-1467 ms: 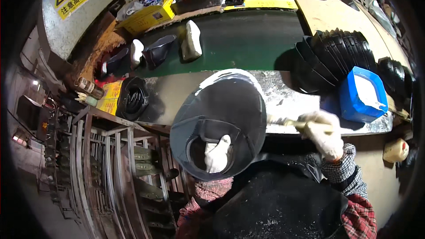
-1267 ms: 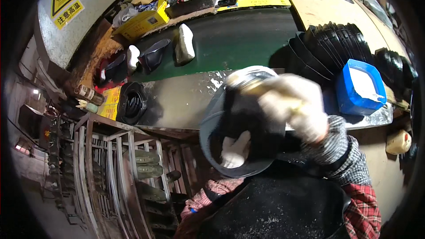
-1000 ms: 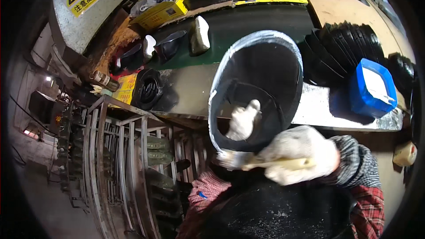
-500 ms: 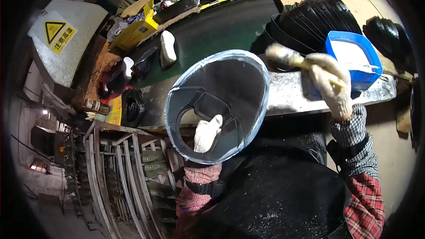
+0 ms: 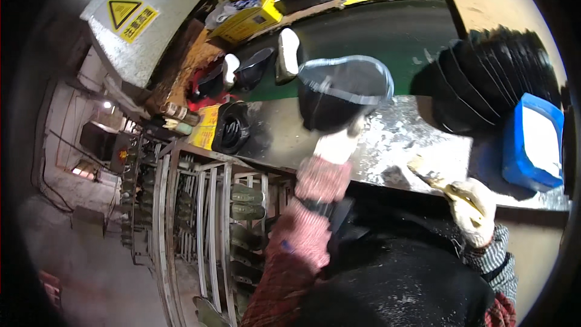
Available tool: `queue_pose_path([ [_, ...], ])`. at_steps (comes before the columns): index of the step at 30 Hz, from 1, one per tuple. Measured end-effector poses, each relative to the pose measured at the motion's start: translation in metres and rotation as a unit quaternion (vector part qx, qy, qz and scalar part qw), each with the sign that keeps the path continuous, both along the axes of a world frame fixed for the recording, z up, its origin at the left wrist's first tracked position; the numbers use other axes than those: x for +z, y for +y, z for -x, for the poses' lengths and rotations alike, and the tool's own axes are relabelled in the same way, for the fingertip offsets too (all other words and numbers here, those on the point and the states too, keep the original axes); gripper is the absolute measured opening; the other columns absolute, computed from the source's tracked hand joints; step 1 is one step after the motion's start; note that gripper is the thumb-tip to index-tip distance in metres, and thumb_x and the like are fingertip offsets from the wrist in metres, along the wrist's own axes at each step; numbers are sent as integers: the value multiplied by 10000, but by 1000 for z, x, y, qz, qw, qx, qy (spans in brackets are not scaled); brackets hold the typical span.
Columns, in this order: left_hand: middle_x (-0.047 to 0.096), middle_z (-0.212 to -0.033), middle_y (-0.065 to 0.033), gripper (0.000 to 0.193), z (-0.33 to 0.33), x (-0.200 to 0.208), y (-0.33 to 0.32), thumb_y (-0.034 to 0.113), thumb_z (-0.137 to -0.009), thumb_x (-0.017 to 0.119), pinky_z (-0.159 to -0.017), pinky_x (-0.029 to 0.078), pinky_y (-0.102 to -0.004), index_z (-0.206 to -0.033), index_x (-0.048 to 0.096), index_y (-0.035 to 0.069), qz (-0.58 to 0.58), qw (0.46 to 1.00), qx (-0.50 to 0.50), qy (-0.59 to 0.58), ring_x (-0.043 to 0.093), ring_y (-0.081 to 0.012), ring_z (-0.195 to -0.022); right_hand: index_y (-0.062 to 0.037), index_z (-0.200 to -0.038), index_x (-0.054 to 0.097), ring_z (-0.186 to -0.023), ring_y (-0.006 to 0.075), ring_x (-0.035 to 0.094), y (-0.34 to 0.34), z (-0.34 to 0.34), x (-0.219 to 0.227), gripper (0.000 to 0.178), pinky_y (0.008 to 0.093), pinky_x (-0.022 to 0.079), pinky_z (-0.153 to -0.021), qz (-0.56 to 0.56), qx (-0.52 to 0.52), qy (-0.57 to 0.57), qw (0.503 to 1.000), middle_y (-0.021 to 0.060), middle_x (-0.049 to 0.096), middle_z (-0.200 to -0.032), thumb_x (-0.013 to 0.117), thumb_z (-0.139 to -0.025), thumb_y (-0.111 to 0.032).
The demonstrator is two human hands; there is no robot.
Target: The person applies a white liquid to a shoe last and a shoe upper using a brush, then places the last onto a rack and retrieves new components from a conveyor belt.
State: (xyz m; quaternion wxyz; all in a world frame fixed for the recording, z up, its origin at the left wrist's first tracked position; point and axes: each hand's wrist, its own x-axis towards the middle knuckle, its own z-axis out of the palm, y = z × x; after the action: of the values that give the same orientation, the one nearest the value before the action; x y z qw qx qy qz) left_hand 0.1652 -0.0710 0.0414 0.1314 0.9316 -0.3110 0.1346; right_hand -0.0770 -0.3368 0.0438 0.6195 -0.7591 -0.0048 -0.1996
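Black tapered tube, open-ended, pale bluish-white band about its rim (image 5: 327, 106): above the middle of the desk, where the grey metal front strip (image 5: 275, 136) meets the dark green rear surface (image 5: 387, 42); outline blurred

Left hand, white knitted glove (image 5: 336, 146): at the tube's lower edge, touching it; grip blurred and partly covered, so how far closed cannot be told

Right hand, white knitted glove (image 5: 475, 212): by the desk's front edge, right of middle; grip closed round the pale handle of a flat, broad-headed brush (image 5: 426, 172), bristles pointing left over the metal strip

Blue plastic tub, open-topped, white contents (image 5: 514, 145): near the desk's front right corner

Stack of nested black curved pieces (image 5: 499, 79): right end, just behind the tub

Black coiled object (image 5: 231, 130): near the front left corner, beside a yellow printed sheet (image 5: 206, 127)

White shoe-shaped form (image 5: 288, 54): on the green surface, left of the tube
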Motion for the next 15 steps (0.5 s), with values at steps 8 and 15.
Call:
queue_pose_path([
  [8,683,-1030,-169,346,-18,34,16,157,-961,595,-816,546,-286,-1258,568,-19,653,678,25,336,671,-188,-909,31,-1091,575,-806,169,593,1,8,5,275,277,489,-738,-82,-5,19,996,115,599,-978,639,-936,-188],
  [15,708,-1010,-137,531,243,115,321,549,-805,645,-810,538,-446,-1176,676,170,-241,694,678,26,679,-301,-946,14,-1171,579,-804,121,570,36,-21,39,347,232,457,-739,-57,100,98,988,79,643,-947,653,-933,-226],
])
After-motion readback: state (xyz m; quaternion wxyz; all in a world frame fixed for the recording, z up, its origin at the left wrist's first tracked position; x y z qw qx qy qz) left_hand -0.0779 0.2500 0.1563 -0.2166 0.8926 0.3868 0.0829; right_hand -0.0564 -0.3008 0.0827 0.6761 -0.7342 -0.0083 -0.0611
